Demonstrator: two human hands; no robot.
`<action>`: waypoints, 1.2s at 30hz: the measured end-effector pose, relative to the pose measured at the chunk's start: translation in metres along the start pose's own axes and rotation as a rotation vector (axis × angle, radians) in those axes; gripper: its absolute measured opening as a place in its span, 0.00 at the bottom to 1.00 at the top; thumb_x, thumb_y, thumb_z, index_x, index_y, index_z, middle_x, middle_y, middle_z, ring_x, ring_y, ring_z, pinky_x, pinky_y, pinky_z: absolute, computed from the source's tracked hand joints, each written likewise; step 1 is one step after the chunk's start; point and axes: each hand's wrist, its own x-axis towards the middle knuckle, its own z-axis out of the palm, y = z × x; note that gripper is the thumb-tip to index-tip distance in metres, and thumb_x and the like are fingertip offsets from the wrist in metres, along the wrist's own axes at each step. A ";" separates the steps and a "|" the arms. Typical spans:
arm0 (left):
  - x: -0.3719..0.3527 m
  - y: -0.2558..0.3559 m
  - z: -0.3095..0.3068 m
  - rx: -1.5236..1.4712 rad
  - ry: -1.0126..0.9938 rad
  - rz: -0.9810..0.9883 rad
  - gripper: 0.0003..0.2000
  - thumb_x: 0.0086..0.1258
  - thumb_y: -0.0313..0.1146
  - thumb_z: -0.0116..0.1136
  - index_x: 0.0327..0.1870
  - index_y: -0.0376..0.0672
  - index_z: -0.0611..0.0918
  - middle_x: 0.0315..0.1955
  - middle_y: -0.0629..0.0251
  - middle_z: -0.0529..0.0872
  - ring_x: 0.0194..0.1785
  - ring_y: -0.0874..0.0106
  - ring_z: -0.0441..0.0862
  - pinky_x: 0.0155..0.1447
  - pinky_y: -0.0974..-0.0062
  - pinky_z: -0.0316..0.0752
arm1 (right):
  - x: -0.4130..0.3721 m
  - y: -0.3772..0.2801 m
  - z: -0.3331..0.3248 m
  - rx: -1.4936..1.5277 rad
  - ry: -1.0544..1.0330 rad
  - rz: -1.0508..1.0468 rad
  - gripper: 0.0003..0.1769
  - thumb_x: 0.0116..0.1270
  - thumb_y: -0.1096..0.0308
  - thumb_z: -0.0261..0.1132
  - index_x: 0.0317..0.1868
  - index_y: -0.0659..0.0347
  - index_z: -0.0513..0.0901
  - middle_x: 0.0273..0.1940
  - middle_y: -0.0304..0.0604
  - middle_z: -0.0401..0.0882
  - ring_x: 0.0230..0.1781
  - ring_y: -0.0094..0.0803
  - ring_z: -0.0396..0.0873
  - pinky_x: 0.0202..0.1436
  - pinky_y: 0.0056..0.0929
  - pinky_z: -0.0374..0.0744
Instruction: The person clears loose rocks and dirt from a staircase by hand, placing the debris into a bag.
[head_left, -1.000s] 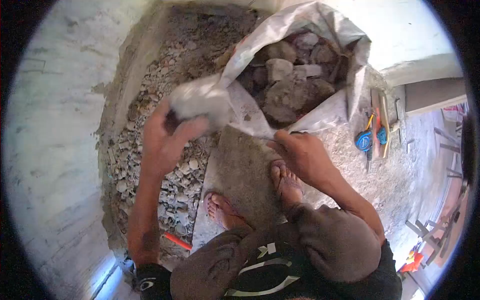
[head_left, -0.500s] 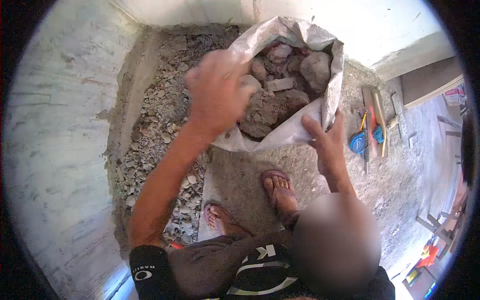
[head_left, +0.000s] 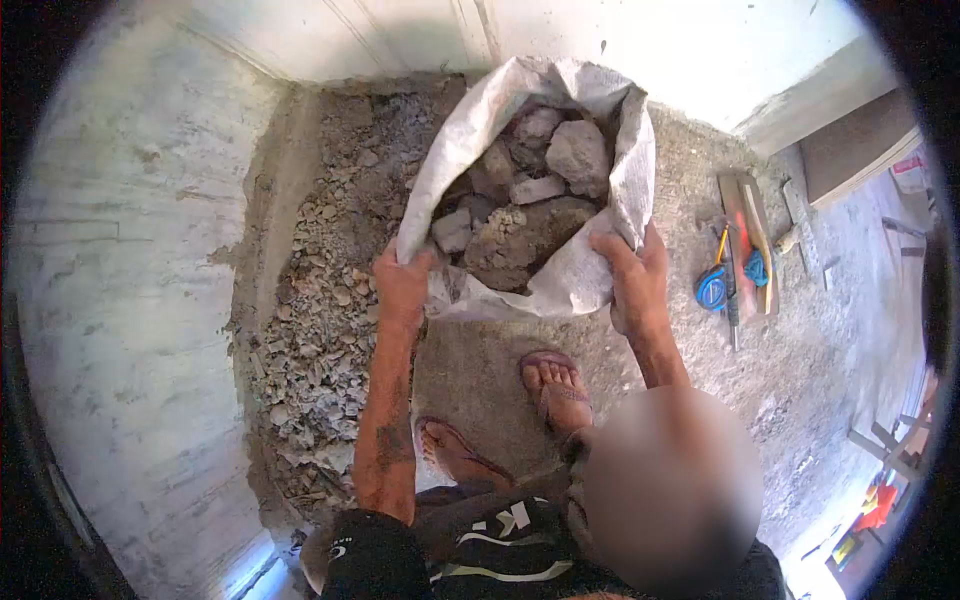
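A white woven sack (head_left: 575, 290) with its mouth wide open holds several rough chunks of rubble (head_left: 578, 158) and a lump of dirt-covered debris (head_left: 505, 245). My left hand (head_left: 402, 288) grips the sack's rim at its near left corner, thumb toward the inside. On the near right side, my right hand (head_left: 636, 280) is closed on the rim too, its thumb over the edge. Both hands hide parts of the sack's edge.
Loose gravel and broken rubble (head_left: 320, 340) lie along the left wall (head_left: 130, 260). Right of the sack are a blue tape measure (head_left: 711, 288), wooden pieces (head_left: 752, 235) and a trowel-like tool (head_left: 800, 225). Two sandalled feet (head_left: 560, 395) stand below the sack.
My left hand has come down from above the sack's left side and taken hold of the rim. My right hand has closed on its edge. The sack appears slightly further left.
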 end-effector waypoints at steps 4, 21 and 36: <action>-0.039 0.049 0.001 0.289 -0.092 0.007 0.12 0.61 0.27 0.56 0.45 0.33 0.81 0.28 0.69 0.82 0.30 0.78 0.77 0.35 0.76 0.72 | -0.005 -0.030 -0.021 0.012 0.012 0.108 0.13 0.58 0.73 0.61 0.45 0.66 0.76 0.27 0.33 0.74 0.24 0.21 0.73 0.27 0.22 0.72; -0.091 0.126 -0.056 0.805 -0.370 0.007 0.23 0.61 0.52 0.65 0.32 0.34 0.85 0.24 0.62 0.86 0.31 0.75 0.82 0.36 0.73 0.75 | -0.128 -0.072 -0.031 -0.163 -0.097 0.297 0.23 0.59 0.69 0.63 0.55 0.69 0.77 0.46 0.44 0.78 0.43 0.30 0.75 0.46 0.26 0.72; -0.050 0.125 -0.020 0.408 0.042 0.473 0.06 0.64 0.29 0.61 0.37 0.37 0.83 0.23 0.72 0.81 0.28 0.84 0.73 0.32 0.80 0.69 | -0.023 -0.053 -0.063 0.110 0.007 0.101 0.28 0.55 0.68 0.63 0.58 0.70 0.75 0.53 0.49 0.75 0.53 0.36 0.73 0.61 0.32 0.68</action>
